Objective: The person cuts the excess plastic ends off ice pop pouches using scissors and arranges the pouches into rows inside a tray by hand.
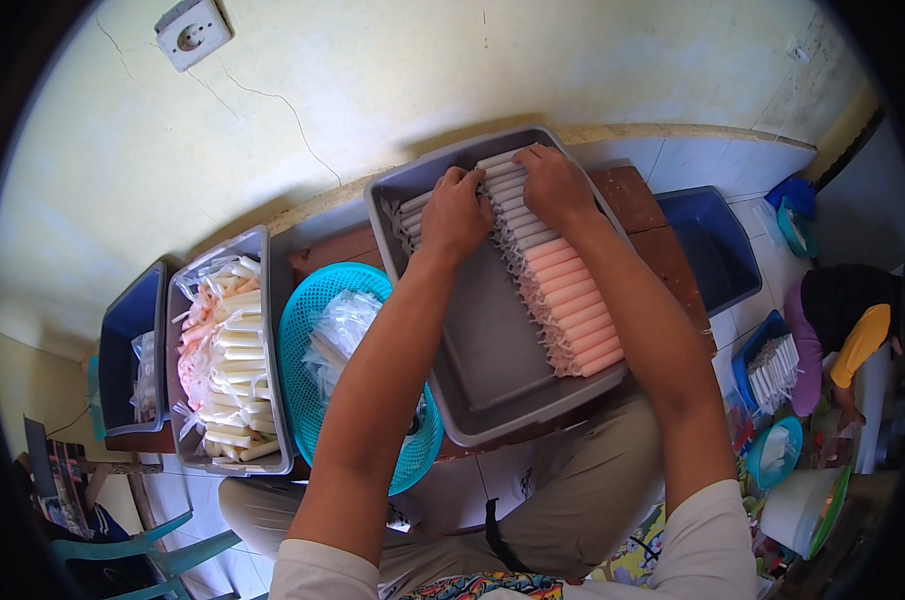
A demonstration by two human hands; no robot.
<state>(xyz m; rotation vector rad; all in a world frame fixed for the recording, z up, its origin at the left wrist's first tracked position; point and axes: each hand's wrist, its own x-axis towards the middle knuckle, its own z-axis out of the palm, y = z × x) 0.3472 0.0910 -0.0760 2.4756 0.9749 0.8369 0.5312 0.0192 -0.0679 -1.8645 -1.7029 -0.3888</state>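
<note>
A grey tray point(493, 385) stands before me with a row of slim filled plastic tubes with twisted or knotted ends. Peach-pink tubes point(573, 305) lie in the near part and pale greyish tubes point(516, 205) beyond them. At the far end of the row, my left hand point(457, 212) has its fingers closed at the twisted end of a pale tube point(501, 160). My right hand point(555, 188) is curled over the other end of that tube. More pale tubes point(413, 215) lie left of my left hand, partly hidden by it.
Left of the tray, a turquoise basket point(298, 325) holds clear plastic bags. Beyond it are a grey bin point(273, 370) full of cream and pink tubes and a dark blue bin point(123, 330). An empty-looking blue tub point(708, 245) stands right; another person point(843, 330) is farther right.
</note>
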